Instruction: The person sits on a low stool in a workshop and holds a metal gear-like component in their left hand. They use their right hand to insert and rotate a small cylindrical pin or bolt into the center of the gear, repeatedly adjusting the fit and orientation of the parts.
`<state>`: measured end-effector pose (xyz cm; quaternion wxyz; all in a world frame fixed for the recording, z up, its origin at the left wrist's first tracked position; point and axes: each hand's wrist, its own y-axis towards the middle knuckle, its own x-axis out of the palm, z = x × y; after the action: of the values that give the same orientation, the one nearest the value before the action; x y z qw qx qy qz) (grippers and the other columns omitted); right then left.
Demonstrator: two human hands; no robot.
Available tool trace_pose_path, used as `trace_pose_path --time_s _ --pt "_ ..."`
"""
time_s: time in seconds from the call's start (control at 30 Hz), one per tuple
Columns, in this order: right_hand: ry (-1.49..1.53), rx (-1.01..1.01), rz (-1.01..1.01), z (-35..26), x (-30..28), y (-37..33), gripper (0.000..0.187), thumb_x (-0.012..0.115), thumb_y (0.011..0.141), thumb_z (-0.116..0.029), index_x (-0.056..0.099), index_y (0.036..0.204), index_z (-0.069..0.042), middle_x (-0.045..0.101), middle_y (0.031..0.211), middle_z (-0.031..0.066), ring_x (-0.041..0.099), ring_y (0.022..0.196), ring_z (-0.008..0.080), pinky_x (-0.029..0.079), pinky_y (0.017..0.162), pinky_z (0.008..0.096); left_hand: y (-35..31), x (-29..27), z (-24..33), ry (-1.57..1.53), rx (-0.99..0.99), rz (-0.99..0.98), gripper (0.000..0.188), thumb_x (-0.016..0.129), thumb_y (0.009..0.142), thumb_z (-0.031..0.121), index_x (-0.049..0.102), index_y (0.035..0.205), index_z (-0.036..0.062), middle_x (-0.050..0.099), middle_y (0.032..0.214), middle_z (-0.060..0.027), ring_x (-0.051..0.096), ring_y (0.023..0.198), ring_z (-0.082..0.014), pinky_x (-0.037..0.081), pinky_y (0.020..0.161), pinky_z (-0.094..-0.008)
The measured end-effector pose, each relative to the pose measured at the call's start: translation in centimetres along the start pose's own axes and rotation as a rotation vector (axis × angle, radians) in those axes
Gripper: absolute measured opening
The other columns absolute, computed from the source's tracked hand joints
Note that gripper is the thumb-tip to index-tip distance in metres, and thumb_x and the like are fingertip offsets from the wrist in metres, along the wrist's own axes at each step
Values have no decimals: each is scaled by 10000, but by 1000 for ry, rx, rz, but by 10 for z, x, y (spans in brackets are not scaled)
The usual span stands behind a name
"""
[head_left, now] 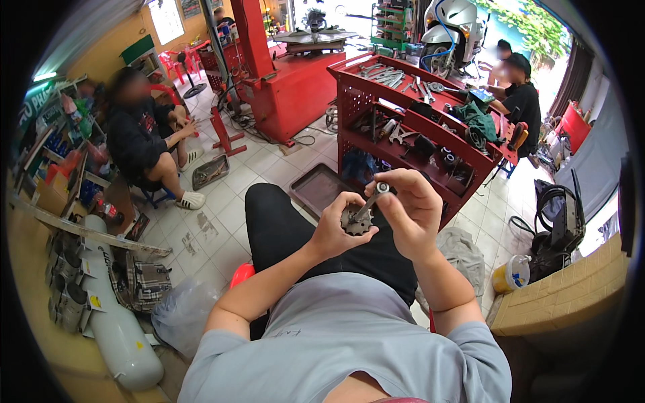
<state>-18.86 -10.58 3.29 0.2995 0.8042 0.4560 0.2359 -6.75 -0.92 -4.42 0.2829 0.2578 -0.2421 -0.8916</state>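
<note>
Above my lap, my left hand (329,232) is closed around the edge of a small, dark metal sprocket (353,227) with a notched rim. My right hand (413,218) pinches a short metal tool with a round, socket-like end (382,188) between thumb and fingers. From that end a thin shank slants down to the face of the sprocket and seems to meet it near the middle. My fingers partly cover both pieces, so the exact contact is hidden.
Ahead stands a red tool cart (403,111) loaded with wrenches. A dark tray (316,188) lies on the tiled floor before it. One person (144,134) sits at left; others sit beyond the cart at right. A grey gas cylinder (121,322) lies at lower left.
</note>
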Motion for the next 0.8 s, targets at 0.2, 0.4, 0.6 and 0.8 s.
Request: trace_pose_path --time_s 0.2,0.4,0.6,0.8 --pt "29 -23 -25 2 3 4 307 658 854 -16 590 1148 43 648 1004 75 562 926 114 438 806 253 2 1 -7 -29 26 18 521 852 663 166 508 1041 68 591 848 -55 601 766 -153 503 720 -291" --pt "-93 -12 -90 -3 0 9 453 682 832 -23 526 1254 34 621 952 56 561 922 116 416 838 260 2 2 -9 -65 -6 27 511 850 665 151 513 1039 65 586 837 -54 595 752 -142 502 710 -285" --pt "-4 9 67 5 4 6 283 724 800 -15 584 1044 11 615 954 28 541 882 83 417 807 237 3 3 -15 -43 55 71 514 853 644 125 512 1022 55 586 811 -49 594 726 -128 503 692 -283" --pt "28 -40 36 -4 10 12 299 703 825 -28 614 1105 23 646 973 50 583 866 93 423 796 237 2 3 -12 -90 -28 45 530 852 652 141 503 1045 69 591 816 -40 602 731 -109 508 691 -268"
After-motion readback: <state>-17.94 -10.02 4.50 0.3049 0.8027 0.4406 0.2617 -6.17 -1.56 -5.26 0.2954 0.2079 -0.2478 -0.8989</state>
